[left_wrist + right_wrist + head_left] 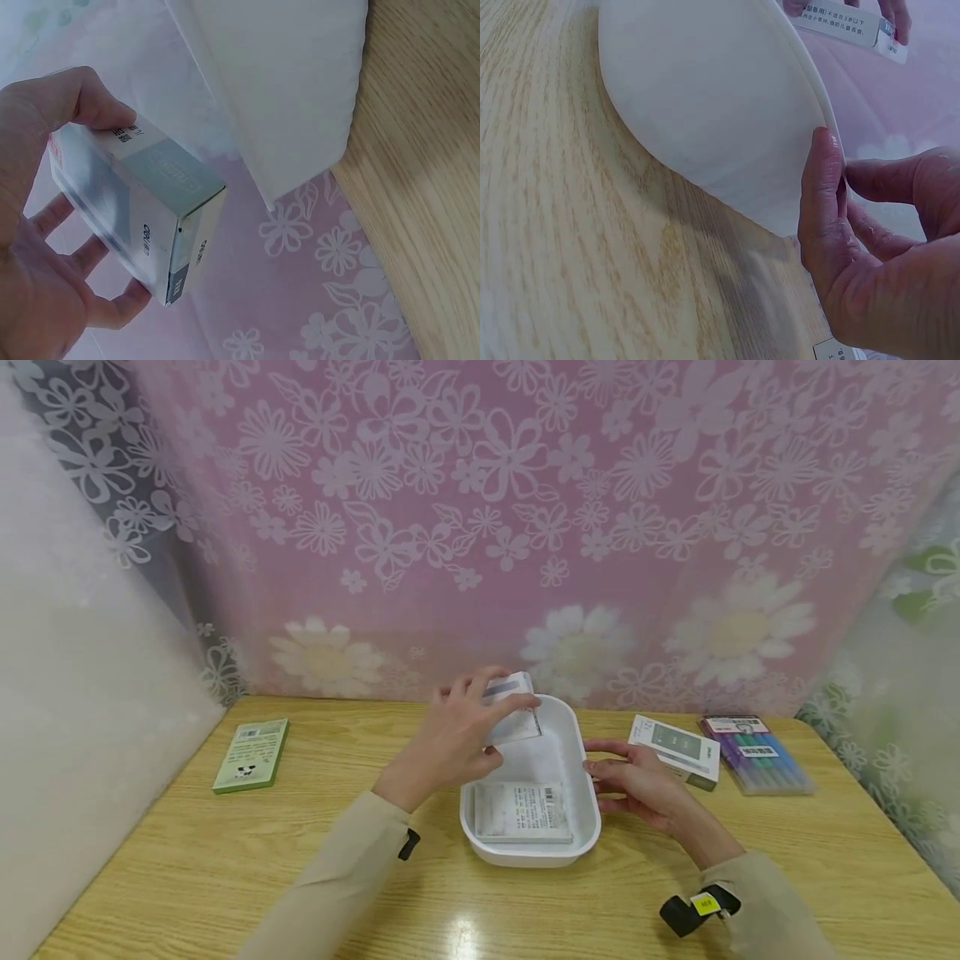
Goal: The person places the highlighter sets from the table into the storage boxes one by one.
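My left hand [453, 735] grips a small white-and-grey cardboard box [124, 191] between thumb and fingers. In the head view this box is tilted over the far left part of a white plastic tray [536, 764]. A flat white box [522, 812] with printed text lies in the near end of the tray. At the tray's right side, my right hand [641, 785] pinches the rim. The right wrist view shows its fingertips [823, 150] against the tray's outer wall, with the rim between them and the thumb.
Right of the tray, a white-and-grey box [675, 750] lies behind my right hand. Beside it is a clear pack of coloured pens [757, 756]. A green-edged box [252, 754] lies at the table's left. A pink flowered curtain [420, 527] hangs behind the wooden table [187, 877].
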`<state>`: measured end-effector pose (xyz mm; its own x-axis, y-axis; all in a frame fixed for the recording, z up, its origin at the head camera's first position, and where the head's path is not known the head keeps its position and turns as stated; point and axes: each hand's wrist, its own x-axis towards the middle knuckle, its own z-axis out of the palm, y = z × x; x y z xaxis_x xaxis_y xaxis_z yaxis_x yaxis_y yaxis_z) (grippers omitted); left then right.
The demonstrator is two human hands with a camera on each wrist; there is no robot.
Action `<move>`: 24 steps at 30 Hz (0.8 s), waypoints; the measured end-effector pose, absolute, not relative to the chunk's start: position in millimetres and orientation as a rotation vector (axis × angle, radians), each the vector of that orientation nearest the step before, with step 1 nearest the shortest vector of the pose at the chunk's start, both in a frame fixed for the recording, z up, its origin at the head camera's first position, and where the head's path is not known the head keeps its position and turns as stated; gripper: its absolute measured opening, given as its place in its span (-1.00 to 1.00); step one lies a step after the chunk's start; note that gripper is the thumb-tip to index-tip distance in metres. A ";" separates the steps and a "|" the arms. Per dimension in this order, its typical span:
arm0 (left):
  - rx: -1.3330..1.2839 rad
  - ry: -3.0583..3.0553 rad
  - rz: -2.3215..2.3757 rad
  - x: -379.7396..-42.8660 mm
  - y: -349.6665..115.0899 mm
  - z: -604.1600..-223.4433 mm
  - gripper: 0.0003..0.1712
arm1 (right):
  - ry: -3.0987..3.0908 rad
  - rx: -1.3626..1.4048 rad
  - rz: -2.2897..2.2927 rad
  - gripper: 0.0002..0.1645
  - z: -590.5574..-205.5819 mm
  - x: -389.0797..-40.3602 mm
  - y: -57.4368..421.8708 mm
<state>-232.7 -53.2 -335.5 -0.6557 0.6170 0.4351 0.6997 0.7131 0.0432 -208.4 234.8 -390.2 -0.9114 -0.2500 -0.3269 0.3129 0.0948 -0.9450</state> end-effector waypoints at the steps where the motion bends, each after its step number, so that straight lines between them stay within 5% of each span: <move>1: -1.031 -2.531 -0.287 -233.2 -51.1 -335.4 -0.12 | 1.976 0.061 -1.868 -0.19 -390.1 -208.3 235.0; 24: -1.169 -2.593 -0.305 -240.6 -26.7 -352.8 -0.12 | 1.949 0.051 -1.884 -0.18 -391.8 -208.7 235.9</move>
<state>-240.6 -26.7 -352.8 -0.6331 0.6969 0.3368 0.7561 0.6501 0.0760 -208.7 235.9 -391.8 -0.9081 -0.2643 -0.3248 0.3157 0.0772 -0.9457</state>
